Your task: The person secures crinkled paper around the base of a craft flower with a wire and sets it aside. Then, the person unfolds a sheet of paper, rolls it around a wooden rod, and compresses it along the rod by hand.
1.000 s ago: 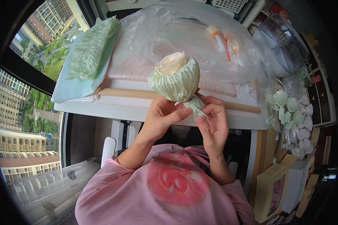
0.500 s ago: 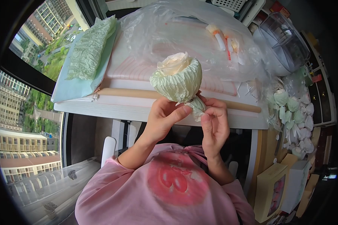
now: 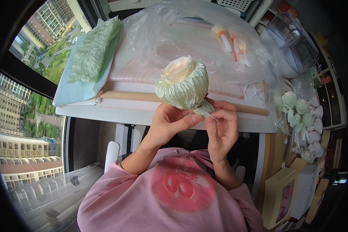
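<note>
Person here wears lone camera on head, facing forward and steeply down. Pink shirt (image 3: 123,193) closest, filling bottom of view; left hand (image 3: 165,123) and right hand (image 3: 225,127) near, mid-view, at near edge of worktop (image 3: 104,113). Lens wide: takes in window (image 3: 27,82) past left edge, box (image 3: 272,195) off near right corner. Dark curved border rings scene.

Soft daylight from left window (image 3: 29,125); fisheye bending, black corners.

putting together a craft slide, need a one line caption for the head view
Left hand and right hand hold a cream flower in a crinkled green wrap by its gathered base.
</note>
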The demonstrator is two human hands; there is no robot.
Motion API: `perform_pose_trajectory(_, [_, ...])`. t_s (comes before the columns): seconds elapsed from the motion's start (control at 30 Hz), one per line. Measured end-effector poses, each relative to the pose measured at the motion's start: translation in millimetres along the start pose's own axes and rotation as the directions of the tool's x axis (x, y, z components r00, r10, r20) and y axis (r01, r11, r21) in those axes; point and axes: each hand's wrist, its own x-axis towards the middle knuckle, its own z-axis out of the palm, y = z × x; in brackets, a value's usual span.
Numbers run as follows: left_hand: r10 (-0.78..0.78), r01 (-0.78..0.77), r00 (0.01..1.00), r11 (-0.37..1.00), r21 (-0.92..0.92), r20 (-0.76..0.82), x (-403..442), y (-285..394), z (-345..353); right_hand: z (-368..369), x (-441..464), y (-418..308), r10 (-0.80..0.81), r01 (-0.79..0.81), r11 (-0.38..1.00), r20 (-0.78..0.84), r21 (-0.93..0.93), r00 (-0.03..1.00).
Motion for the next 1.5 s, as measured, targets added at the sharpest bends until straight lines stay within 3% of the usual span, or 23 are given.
perform_pose_trajectory(0.1, [-0.003,0.003,1.000,1.000,-0.006,-0.006,0,3,1,1,-1,0,-0.024,0.024,0.999,-0.022,-0.035,0.999])
perform_pose_trajectory(0.17, [-0.029,0.029,1.000,1.000,-0.008,-0.008,0,4,1,1,0,1,-0.148,0.144,0.975,-0.012,-0.168,0.989])
perform_pose_trajectory(0.4, [-0.024,0.025,1.000,1.000,0.015,-0.020,1,6,1,0,-1,3,-0.168,0.156,0.965,-0.042,-0.212,0.985])
perform_pose_trajectory(0.7, [0.012,-0.012,1.000,0.999,0.033,-0.009,0,0,2,12,5,-3,-0.032,0.028,0.999,-0.138,-0.032,0.990])
perform_pose_trajectory(0.77, [0.028,-0.027,1.000,0.999,0.034,-0.013,0,1,3,7,4,1,-0.112,0.101,0.980,-0.054,-0.169,0.992])
perform_pose_trajectory(0.9, [-0.009,0.010,1.000,0.999,0.035,-0.028,0,2,1,8,1,1,-0.120,0.113,0.980,-0.032,-0.162,0.992])
perform_pose_trajectory(0.97, [-0.013,0.015,0.999,0.999,0.039,-0.036,0,2,0,9,0,-3,-0.033,0.026,0.996,-0.086,-0.086,0.996])
perform_pose_trajectory(1.1, [-0.008,0.009,0.999,0.999,0.032,-0.032,1,2,0,8,-2,2,-0.058,0.053,0.995,-0.074,-0.080,0.996])
perform_pose_trajectory(1.17, [-0.014,0.015,1.000,0.999,0.029,-0.023,1,3,0,11,-3,2,-0.025,0.036,0.995,-0.120,0.089,0.993])
perform_pose_trajectory(1.5, [0.021,-0.023,0.995,1.000,-0.019,-0.102,2,2,1,9,-2,-1,0.075,-0.074,0.988,-0.006,0.132,0.997])
